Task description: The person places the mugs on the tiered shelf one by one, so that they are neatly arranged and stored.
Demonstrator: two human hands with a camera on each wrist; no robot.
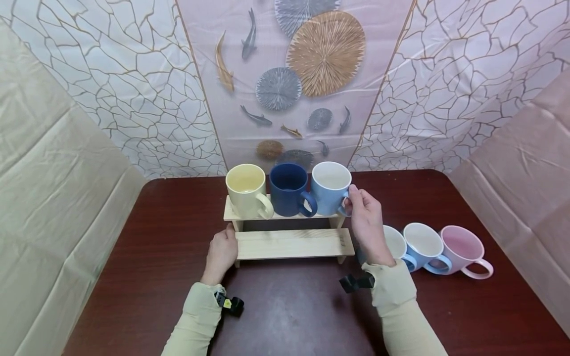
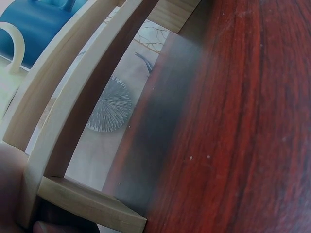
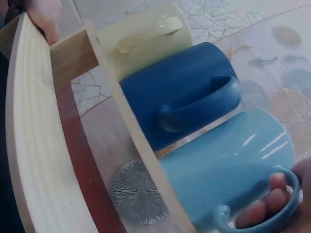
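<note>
A two-tier wooden rack [image 1: 294, 244] stands on the table. On its upper shelf, from left to right, are a yellow mug [image 1: 246, 195], a dark blue mug [image 1: 287, 195] and a light blue mug [image 1: 328, 195], all upright. My right hand [image 1: 367, 220] grips the light blue mug by its handle; in the right wrist view its fingers [image 3: 262, 208] pass through the handle [image 3: 286, 213]. At the rack's left end, my left hand [image 1: 221, 253] holds the lower shelf's edge. In the left wrist view most of that hand is cut off.
To the right stand a pink mug [image 1: 462, 247], a light blue mug [image 1: 422, 242] and another pale mug [image 1: 394, 242] partly behind my right forearm. They sit close together on the dark red table [image 1: 285, 306]. A patterned cloth [image 1: 285, 89] hangs behind.
</note>
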